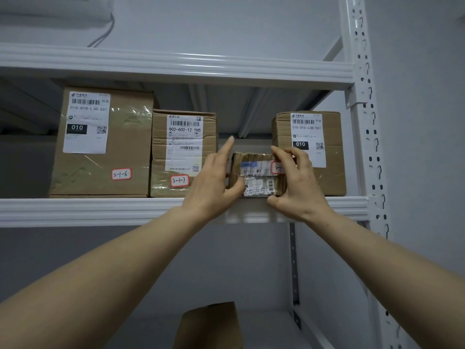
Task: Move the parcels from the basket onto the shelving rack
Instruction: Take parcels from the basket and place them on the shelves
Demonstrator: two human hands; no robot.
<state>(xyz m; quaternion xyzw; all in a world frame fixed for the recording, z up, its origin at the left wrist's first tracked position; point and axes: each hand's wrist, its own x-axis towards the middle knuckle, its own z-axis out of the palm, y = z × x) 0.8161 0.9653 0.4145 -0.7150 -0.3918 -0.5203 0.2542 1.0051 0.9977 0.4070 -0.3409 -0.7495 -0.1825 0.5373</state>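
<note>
I see little of the small parcel (256,175): both hands cover its ends, and its red-edged sticker reads only "3-1-" before my right hand (299,182) cuts it off. Its printed label is crumpled and mostly unreadable. The basket is out of view.

Going left to right along the shelf (88,210) of the white shelving rack (362,102): a tall carton (105,142) marked "3-1-6" stands at the left, touching or just beside a shorter carton (183,152) marked "3-1-7", whose lower right corner is hidden behind my left hand (214,182). That hand is partly closed on the small parcel's left end, thumb on the front face, index finger pointing up and free. The small parcel sits at the shelf's front edge, in the gap between the "3-1-7" carton and the right carton (324,147). My right hand pinches its right end, fingers curled over the top corner and thumb under the lower edge. The right carton's lower left is masked by that hand, so I can't see any sticker on it.

Below, on the lower shelf, a brown box (214,323) is cut off by the frame's bottom edge.
</note>
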